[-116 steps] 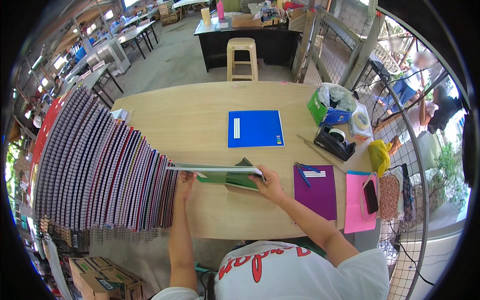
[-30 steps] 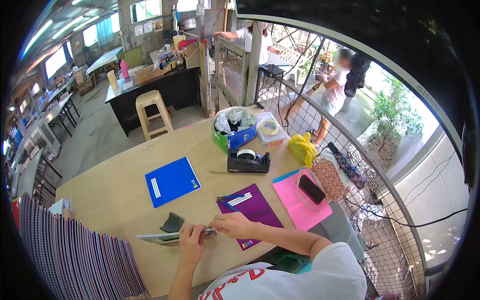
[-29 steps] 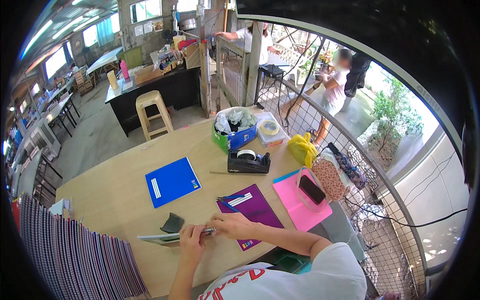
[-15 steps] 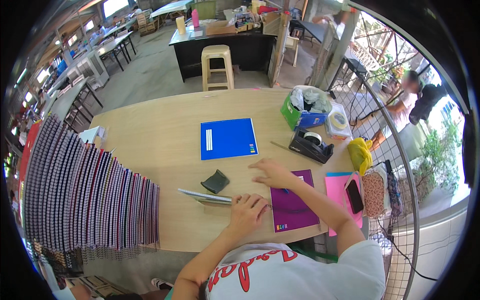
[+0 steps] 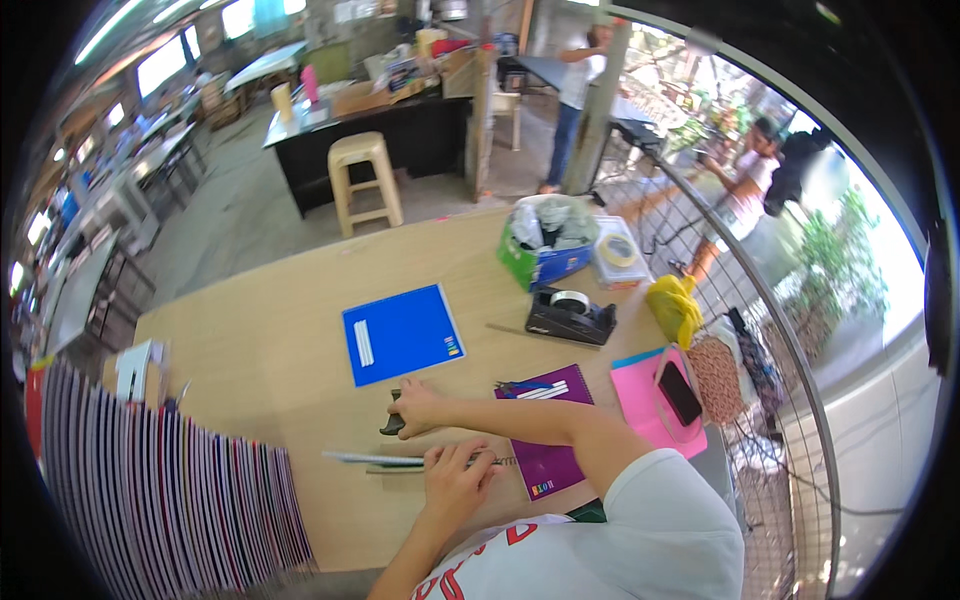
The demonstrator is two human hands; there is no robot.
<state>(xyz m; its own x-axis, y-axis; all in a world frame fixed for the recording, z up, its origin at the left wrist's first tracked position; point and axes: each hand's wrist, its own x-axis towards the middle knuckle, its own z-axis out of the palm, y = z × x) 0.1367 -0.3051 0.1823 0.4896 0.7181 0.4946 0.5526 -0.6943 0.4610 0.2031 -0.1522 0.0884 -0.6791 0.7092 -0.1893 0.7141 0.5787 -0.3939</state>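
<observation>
My left hand [image 5: 460, 480] is closed on a thin spiral notebook [image 5: 385, 460] that stands partly open on its edge, its coil toward the right. Above it, my right hand [image 5: 412, 408] reaches across to the left, its fingers closed around a dark curved piece [image 5: 394, 424] on the table; its exact kind is hard to make out. Under my right forearm lies a purple spiral notebook [image 5: 545, 462], and blue-handled pliers [image 5: 530, 387] rest on its upper part. Farther off, a blue notebook [image 5: 405, 335] lies flat.
A tall stack of spiral notebooks [image 5: 170, 490] fills the left side. At right stand a black tape dispenser [image 5: 570, 318], a box with plastic bags [image 5: 548, 240] and a yellow cloth [image 5: 675, 308]. A phone [image 5: 680, 392] lies on pink sheets beside a wire mesh barrier [image 5: 760, 290].
My right hand has moved left, from above the purple notebook to the dark curved piece, and has closed on it. My left hand still holds the notebook. The view has shifted.
</observation>
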